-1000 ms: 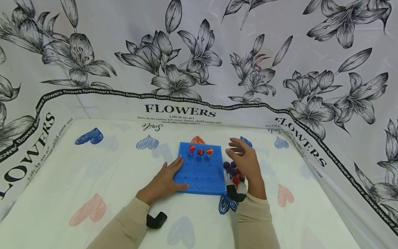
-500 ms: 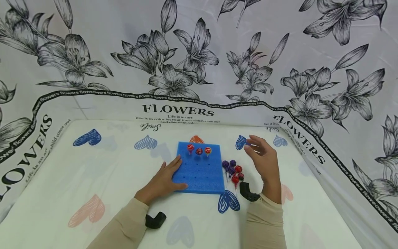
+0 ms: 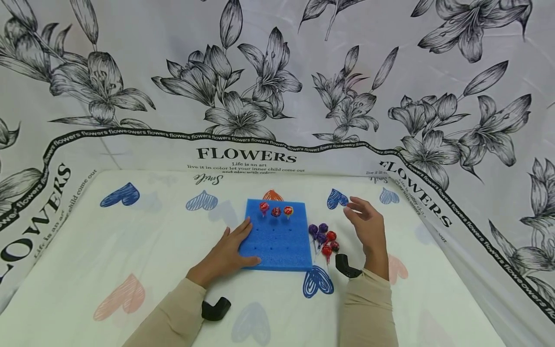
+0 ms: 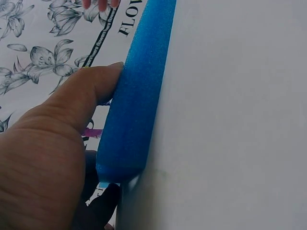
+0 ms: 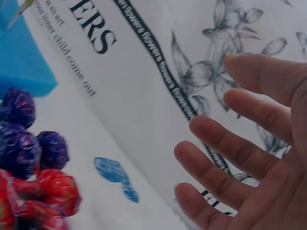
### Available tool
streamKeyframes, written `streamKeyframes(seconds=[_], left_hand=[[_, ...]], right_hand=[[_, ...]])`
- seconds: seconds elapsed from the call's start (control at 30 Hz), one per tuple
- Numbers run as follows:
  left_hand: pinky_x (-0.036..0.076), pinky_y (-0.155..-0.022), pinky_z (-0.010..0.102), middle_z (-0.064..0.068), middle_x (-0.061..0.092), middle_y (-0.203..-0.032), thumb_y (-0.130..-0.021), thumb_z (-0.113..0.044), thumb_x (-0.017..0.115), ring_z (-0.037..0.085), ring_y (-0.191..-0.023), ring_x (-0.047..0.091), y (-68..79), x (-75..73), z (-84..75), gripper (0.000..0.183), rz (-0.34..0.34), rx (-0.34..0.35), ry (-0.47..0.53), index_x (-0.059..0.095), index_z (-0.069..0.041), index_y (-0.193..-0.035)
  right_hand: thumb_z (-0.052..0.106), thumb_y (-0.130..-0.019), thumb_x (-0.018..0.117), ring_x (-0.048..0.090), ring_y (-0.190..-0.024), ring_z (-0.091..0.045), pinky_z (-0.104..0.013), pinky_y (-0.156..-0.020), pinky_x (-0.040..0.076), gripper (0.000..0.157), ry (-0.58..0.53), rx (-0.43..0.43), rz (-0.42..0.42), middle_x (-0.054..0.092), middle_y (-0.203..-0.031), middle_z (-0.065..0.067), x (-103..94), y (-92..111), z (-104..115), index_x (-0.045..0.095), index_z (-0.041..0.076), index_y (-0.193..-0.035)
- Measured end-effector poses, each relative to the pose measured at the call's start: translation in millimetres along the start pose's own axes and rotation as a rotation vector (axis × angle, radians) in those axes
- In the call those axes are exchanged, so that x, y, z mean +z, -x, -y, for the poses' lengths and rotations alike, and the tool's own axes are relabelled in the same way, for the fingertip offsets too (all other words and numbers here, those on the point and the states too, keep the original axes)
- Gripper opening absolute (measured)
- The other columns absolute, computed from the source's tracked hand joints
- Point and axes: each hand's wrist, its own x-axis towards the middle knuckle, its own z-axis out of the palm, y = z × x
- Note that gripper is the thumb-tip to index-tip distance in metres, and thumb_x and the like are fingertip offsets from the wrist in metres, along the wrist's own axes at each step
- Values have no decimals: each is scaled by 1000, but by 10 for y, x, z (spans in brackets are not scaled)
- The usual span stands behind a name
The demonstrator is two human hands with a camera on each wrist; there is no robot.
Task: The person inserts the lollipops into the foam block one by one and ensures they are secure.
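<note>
A blue foam block (image 3: 282, 246) lies flat on the table, with rows of small holes in its top. Three wrapped lollipops (image 3: 276, 212) stand upright in a row near its far edge. My left hand (image 3: 227, 253) rests on the block's left side, thumb and fingers spread; in the left wrist view the thumb (image 4: 103, 79) touches the foam. My right hand (image 3: 367, 226) hovers to the right with relaxed fingers and holds nothing. Between it and the block lie purple lollipops (image 3: 321, 237) and red lollipops (image 3: 327, 250) in a loose cluster, their sticks toward me.
A white tablecloth (image 3: 173, 250) printed with hearts covers the table. Behind it hangs a white curtain (image 3: 277, 96) with black flower drawings. Each wrist carries a black camera mount, the left one (image 3: 216, 308) and the right one (image 3: 348, 266).
My right hand has moved right, away from over the lollipop cluster, uncovering it. In the last half second it has barely shifted. My left hand stays on the foam block.
</note>
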Motion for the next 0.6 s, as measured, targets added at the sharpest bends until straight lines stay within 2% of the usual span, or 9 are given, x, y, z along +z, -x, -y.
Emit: streamKeyframes(seconds=[0.2, 0.37, 0.6], left_hand=[[10, -111, 56, 2, 13, -160, -77, -50, 77, 40, -143, 4, 1, -4, 4, 100, -2, 7, 5, 26, -10, -153], [8, -112, 53, 1, 13, -160, -77, -49, 77, 37, -144, 4, -1, -1, 20, 99, -2, 13, 3, 26, -11, -153], [7, -113, 53, 2, 13, -160, -77, -49, 77, 38, -143, 5, -2, -3, 16, 99, -2, 21, 4, 27, -9, -153]], right_hand=[[30, -88, 73, 60, -110, -25, -38, -89, 49, 48, -16, 64, 41, 63, -121, -10, 125, -64, -183, 60, 12, -131], [29, -89, 72, 58, -112, -30, -45, -92, 47, 50, 15, 105, 104, 62, -124, -13, 215, -91, -317, 58, 10, -133], [24, -91, 70, 56, -114, -35, -49, -94, 46, 49, 102, 91, 232, 60, -124, -17, 282, -94, -427, 55, 11, -136]])
